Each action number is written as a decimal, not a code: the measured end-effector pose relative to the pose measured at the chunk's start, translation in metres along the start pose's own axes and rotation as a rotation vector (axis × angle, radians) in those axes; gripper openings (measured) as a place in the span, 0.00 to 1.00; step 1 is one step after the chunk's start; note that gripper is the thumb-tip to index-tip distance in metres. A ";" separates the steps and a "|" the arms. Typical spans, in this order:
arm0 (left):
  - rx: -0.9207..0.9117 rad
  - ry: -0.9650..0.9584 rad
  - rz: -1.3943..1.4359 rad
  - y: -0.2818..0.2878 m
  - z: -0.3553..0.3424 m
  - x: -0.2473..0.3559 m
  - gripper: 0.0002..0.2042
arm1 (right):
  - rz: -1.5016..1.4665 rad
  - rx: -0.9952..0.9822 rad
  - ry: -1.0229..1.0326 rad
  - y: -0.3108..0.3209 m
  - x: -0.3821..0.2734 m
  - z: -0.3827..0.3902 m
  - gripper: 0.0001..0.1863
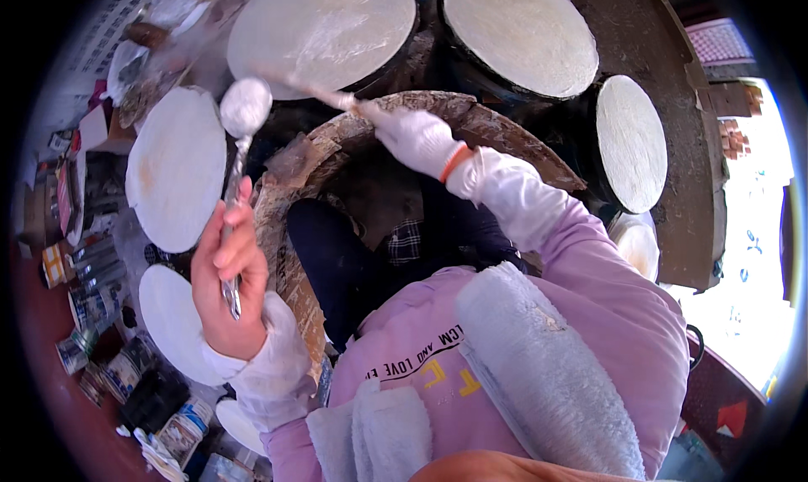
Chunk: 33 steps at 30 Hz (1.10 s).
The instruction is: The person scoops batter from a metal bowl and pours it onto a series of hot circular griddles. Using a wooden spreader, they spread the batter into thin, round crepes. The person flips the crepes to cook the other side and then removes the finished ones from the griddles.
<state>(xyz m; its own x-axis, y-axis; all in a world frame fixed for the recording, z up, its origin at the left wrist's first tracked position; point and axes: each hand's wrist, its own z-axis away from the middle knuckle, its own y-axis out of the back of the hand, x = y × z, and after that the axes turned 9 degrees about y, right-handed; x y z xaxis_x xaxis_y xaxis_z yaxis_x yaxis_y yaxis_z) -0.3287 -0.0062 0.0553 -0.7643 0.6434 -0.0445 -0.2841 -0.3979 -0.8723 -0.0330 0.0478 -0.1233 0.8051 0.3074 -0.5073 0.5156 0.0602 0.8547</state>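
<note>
My bare left hand [231,284] is closed around the metal handle of a spoon [246,107], held upright, its round bowl coated in white batter. In a white glove, my right hand [421,141] grips a thin wooden stick [338,100]. The stick's far end is smeared by motion and lies over the large round griddle [324,31] at the far left, which is covered with a pale, shiny layer. Another coated griddle [522,31] stands to its right. Beside the spoon, on the left, is a further white-topped griddle [175,170].
A worn curved rim [446,107] arcs around my legs. More white-topped rounds stand at right [631,145] and lower left [177,322]. Brown cardboard [673,170] lines the right side. Jars and packages [101,301] crowd the left edge. A fluffy grey-blue cloth [547,364] lies over my front.
</note>
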 end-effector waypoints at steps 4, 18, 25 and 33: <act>0.057 -0.080 0.035 0.042 0.047 -0.032 0.19 | -0.203 0.170 -0.071 0.016 0.009 0.003 0.16; 0.486 -0.654 -0.208 0.099 0.148 -0.105 0.21 | -1.054 -0.648 -0.107 0.016 -0.179 0.022 0.23; 0.543 -0.766 -0.192 0.128 0.162 -0.088 0.19 | -1.224 -1.512 -0.144 0.002 -0.289 0.035 0.15; 0.345 -0.786 0.048 0.145 0.199 -0.051 0.19 | -1.174 0.110 -0.199 -0.147 -0.157 -0.232 0.08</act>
<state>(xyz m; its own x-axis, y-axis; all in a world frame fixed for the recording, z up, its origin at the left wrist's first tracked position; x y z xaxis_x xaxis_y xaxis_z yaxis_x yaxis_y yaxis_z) -0.4459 -0.2272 0.0275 -0.9226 0.0315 0.3844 -0.3043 -0.6716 -0.6755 -0.3031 0.2107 -0.1441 -0.1480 -0.0341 -0.9884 0.9811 0.1209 -0.1511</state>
